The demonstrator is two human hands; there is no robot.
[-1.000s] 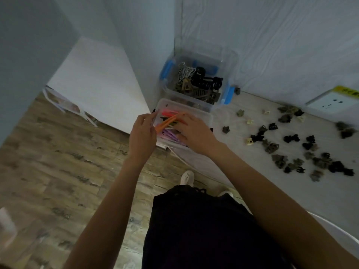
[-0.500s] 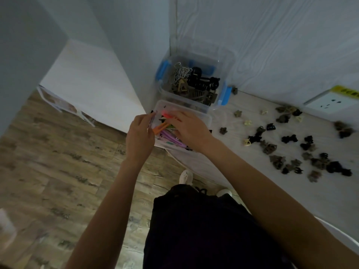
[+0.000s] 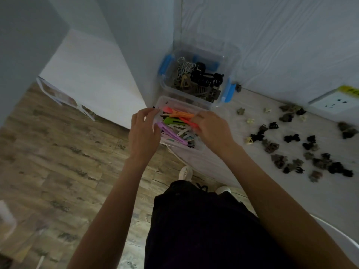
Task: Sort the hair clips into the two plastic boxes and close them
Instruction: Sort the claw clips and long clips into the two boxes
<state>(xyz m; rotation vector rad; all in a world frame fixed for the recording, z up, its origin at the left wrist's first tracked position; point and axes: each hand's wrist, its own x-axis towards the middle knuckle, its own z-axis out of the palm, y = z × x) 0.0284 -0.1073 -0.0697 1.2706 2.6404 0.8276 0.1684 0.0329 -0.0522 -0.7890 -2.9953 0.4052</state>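
Clips [image 3: 287, 152] lie loose at mid-right, nearer your right hand [image 3: 211, 131], which pinches an orange clip [image 3: 182, 114] lengthwise over the near box [image 3: 180, 105]; your left hand [image 3: 143, 131] grips its rim.

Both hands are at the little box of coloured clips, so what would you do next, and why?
Probably let the right hand leave the near box and fetch a claw clip from the scattered pile. Many dark clips lie loose on the table, and the blue-latched box holding similar ones stands open.
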